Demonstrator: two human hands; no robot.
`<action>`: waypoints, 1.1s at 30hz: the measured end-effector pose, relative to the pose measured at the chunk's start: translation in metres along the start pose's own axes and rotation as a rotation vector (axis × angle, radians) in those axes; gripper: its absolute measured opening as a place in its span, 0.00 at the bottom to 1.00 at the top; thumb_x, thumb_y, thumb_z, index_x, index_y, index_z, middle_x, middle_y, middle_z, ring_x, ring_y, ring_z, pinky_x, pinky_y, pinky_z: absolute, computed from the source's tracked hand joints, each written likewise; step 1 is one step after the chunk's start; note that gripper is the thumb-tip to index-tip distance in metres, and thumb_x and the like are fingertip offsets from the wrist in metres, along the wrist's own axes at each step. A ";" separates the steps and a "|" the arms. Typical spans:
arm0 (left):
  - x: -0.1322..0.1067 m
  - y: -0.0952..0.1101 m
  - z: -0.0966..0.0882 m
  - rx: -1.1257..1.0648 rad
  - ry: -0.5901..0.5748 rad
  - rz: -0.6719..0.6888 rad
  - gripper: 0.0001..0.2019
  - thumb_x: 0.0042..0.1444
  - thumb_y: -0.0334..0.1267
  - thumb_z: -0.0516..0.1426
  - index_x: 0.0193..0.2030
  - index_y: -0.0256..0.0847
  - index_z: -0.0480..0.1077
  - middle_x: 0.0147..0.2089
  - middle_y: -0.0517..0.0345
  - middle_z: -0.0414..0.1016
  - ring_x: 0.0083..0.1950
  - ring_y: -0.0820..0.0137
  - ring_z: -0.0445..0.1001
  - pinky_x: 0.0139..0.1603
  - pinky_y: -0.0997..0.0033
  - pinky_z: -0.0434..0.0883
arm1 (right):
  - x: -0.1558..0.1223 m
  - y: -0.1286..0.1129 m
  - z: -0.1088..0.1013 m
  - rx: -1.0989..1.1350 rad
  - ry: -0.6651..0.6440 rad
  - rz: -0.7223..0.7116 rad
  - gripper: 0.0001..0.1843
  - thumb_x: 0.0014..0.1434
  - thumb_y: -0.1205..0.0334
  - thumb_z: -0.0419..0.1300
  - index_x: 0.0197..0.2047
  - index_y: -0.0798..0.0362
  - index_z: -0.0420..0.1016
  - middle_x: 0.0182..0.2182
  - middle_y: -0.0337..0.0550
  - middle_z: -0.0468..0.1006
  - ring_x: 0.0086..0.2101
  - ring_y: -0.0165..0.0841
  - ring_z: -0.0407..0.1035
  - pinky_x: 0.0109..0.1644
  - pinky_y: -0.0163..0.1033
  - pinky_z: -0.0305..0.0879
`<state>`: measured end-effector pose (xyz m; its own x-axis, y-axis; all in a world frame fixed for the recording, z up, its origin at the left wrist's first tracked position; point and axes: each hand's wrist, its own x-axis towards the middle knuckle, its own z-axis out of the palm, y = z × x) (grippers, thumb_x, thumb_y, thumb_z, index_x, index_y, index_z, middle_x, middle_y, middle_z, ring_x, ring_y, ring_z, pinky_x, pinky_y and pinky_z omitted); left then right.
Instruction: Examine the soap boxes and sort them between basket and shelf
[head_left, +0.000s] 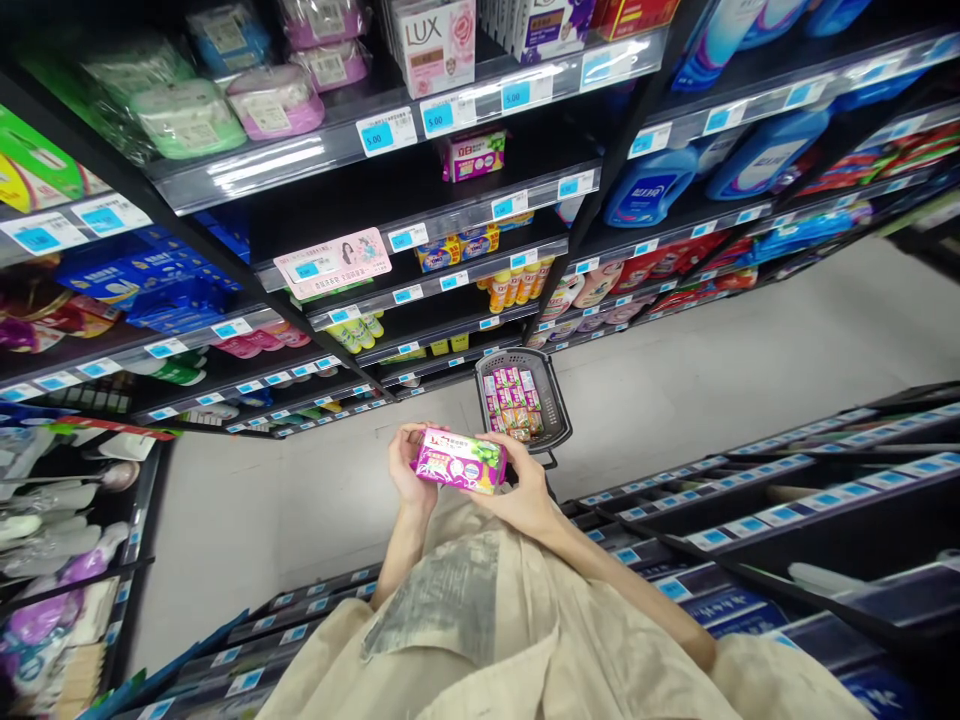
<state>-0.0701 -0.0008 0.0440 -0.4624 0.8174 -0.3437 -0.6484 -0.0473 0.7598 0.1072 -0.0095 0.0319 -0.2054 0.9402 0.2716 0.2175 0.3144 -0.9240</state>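
Observation:
I hold a pink and green soap pack in front of my chest with both hands. My left hand grips its left end, fingers curled over the top edge. Around the pack's right end my right hand is wrapped from below. Just beyond the pack, on the floor, stands a dark shopping basket filled with several packs of the same pink kind. One matching pack sits alone on a shelf ahead.
Dark store shelves with blue price tags rise ahead and to the left, stocked with soap boxes, bottles and blue detergent jugs. More shelving runs along my right side. A pale floor aisle stretches to the right.

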 end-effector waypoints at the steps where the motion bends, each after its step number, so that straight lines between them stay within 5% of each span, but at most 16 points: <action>1: 0.000 0.000 0.001 0.005 -0.007 0.001 0.17 0.57 0.55 0.63 0.33 0.41 0.76 0.36 0.54 0.81 0.41 0.56 0.84 0.47 0.58 0.77 | 0.000 0.001 0.001 0.011 0.016 0.007 0.42 0.51 0.55 0.79 0.66 0.46 0.70 0.56 0.50 0.84 0.53 0.45 0.82 0.58 0.50 0.82; 8: -0.006 0.005 0.003 0.010 -0.149 0.007 0.22 0.54 0.61 0.69 0.43 0.45 0.78 0.46 0.51 0.83 0.48 0.55 0.83 0.52 0.59 0.76 | -0.002 0.005 0.005 0.213 0.130 0.048 0.47 0.51 0.48 0.80 0.67 0.46 0.64 0.59 0.54 0.81 0.58 0.47 0.79 0.61 0.52 0.80; 11: -0.010 0.005 0.001 0.032 -0.249 -0.022 0.38 0.39 0.64 0.76 0.54 0.47 0.78 0.56 0.46 0.81 0.55 0.52 0.80 0.52 0.60 0.76 | -0.001 0.009 0.002 0.258 0.207 0.130 0.47 0.51 0.44 0.80 0.67 0.47 0.63 0.59 0.56 0.78 0.57 0.48 0.79 0.61 0.53 0.80; 14: -0.013 0.003 0.001 0.115 -0.274 -0.009 0.47 0.29 0.54 0.81 0.59 0.49 0.76 0.61 0.44 0.78 0.57 0.50 0.79 0.53 0.61 0.76 | 0.001 0.013 -0.002 0.263 0.237 0.208 0.44 0.53 0.40 0.77 0.65 0.47 0.65 0.59 0.56 0.76 0.57 0.48 0.78 0.59 0.53 0.81; 17: -0.013 0.000 0.000 0.147 -0.219 0.011 0.43 0.32 0.49 0.81 0.59 0.49 0.76 0.59 0.46 0.78 0.56 0.52 0.79 0.52 0.64 0.75 | 0.003 0.013 -0.001 0.286 0.220 0.224 0.42 0.52 0.42 0.78 0.63 0.47 0.67 0.57 0.54 0.76 0.56 0.47 0.78 0.57 0.51 0.81; 24: -0.011 0.000 -0.013 0.137 -0.234 0.139 0.42 0.38 0.59 0.78 0.60 0.48 0.74 0.58 0.45 0.81 0.54 0.52 0.82 0.52 0.61 0.77 | 0.005 0.008 0.005 0.228 0.030 0.157 0.43 0.48 0.48 0.80 0.62 0.47 0.70 0.57 0.52 0.78 0.54 0.45 0.78 0.58 0.48 0.78; 30: -0.012 0.013 -0.018 0.589 -0.637 0.427 0.47 0.40 0.59 0.78 0.65 0.46 0.69 0.60 0.44 0.80 0.59 0.51 0.81 0.61 0.53 0.77 | 0.008 0.002 -0.005 0.077 -0.332 0.116 0.46 0.49 0.55 0.77 0.68 0.48 0.68 0.58 0.52 0.79 0.55 0.48 0.77 0.62 0.51 0.73; 33: -0.019 0.020 -0.008 0.941 -0.856 0.519 0.43 0.49 0.53 0.76 0.69 0.47 0.69 0.62 0.44 0.79 0.60 0.52 0.80 0.63 0.50 0.75 | 0.007 0.013 -0.008 0.095 -0.404 0.095 0.44 0.49 0.46 0.77 0.65 0.50 0.69 0.54 0.53 0.81 0.51 0.51 0.78 0.56 0.53 0.75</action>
<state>-0.0788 -0.0215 0.0614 0.2131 0.9372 0.2762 0.2925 -0.3309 0.8972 0.1167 0.0025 0.0238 -0.5505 0.8315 0.0744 0.1681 0.1977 -0.9657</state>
